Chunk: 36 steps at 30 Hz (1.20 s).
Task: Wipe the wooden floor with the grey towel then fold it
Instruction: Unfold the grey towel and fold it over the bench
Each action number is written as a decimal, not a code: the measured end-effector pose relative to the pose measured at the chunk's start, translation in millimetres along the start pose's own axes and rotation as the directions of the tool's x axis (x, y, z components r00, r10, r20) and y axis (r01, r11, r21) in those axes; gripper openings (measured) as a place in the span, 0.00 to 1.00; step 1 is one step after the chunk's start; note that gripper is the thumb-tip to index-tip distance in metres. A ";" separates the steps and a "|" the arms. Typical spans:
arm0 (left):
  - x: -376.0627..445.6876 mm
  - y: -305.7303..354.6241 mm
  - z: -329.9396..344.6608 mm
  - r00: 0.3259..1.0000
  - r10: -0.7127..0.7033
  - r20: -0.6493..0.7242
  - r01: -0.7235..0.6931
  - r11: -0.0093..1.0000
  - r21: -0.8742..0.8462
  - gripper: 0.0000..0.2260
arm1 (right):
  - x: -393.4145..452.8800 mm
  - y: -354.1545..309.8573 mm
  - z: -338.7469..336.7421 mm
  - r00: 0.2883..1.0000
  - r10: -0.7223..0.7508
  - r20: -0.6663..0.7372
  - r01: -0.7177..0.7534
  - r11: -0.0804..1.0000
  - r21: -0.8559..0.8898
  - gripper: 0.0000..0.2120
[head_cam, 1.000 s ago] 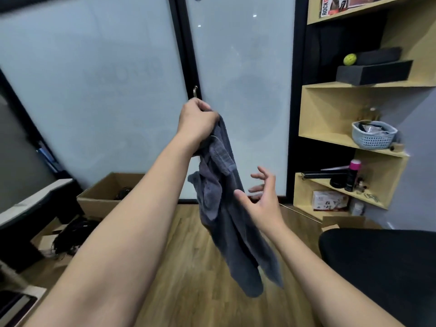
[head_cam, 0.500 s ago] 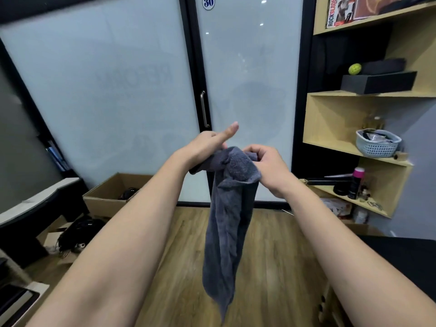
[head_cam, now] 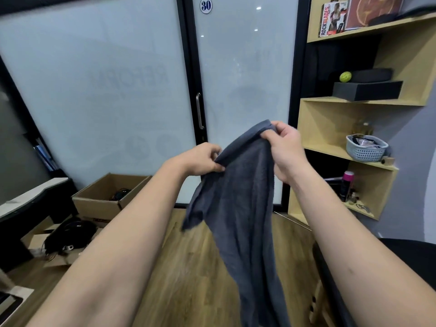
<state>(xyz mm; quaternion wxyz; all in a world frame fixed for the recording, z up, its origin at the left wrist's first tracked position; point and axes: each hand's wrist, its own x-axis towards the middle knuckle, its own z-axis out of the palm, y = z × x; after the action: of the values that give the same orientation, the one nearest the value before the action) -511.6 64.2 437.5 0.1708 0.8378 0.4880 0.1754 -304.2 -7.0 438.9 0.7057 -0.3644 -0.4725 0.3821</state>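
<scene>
Frosted glass doors (head_cam: 122, 90) with a dark frame close the back of the room, one bearing a round "30" sticker (head_cam: 205, 5), and a wooden floor (head_cam: 188, 267) runs from them toward the camera. The grey towel (head_cam: 245, 208) is held up in the air above that floor, between both forearms. Its top edge slants, lower at the left hand (head_cam: 200, 160) and higher at the right hand (head_cam: 284, 147); from there its long axis drops almost straight down, the lower end leaving the bottom of the view. Each hand pinches the top hem between thumb and curled fingers, the two hands apart with cloth stretched between them.

An open cardboard box (head_cam: 106, 197) stands on the floor at the left beside the doors, with dark cables in it. On the wooden shelves (head_cam: 325, 138) at the right, a pale perforated basket (head_cam: 366, 147) holds crumpled bags.

Half a second ago the hands were close together with the towel bunched into a narrow hanging rope; now they have drawn apart and the upper part is spread wide.
</scene>
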 end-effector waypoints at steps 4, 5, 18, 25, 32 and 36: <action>3.5 -32.8 18.4 0.992 -0.102 0.077 0.105 0.994 -0.038 0.05 | 12.4 -18.6 -28.5 0.986 -0.037 -0.160 0.047 0.997 0.059 0.08; 5.2 -38.3 26.9 0.991 -0.107 0.085 0.116 0.988 -0.098 0.08 | 14.6 -23.2 -34.2 0.983 -0.053 -0.176 0.061 0.997 0.040 0.06; 71.5 32.3 93.1 0.981 -0.106 0.165 0.189 0.728 -0.659 0.17 | 21.0 -90.1 -170.9 0.796 0.006 -0.605 0.062 0.994 0.091 0.08; 128.0 130.0 104.5 0.976 0.033 0.215 0.155 0.585 -0.796 0.15 | 15.1 -96.0 -264.9 0.690 0.021 -0.723 -0.053 0.998 -0.022 0.08; 177.9 217.2 132.9 0.990 0.136 -0.047 -0.134 0.751 -0.646 0.15 | 21.7 -100.5 -343.5 0.637 -0.129 -0.760 -0.053 0.976 -0.210 0.11; 211.9 255.9 143.7 0.966 0.171 -0.193 -0.257 0.706 -0.660 0.13 | 25.3 -130.6 -392.0 0.569 -0.252 -0.783 0.023 0.956 -0.291 0.11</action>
<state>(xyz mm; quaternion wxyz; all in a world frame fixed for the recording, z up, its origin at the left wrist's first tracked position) -153.5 114.4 455.1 0.4147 0.7559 0.2985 0.4093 98.4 -102.5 450.1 0.8194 -0.5454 -0.1679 0.0539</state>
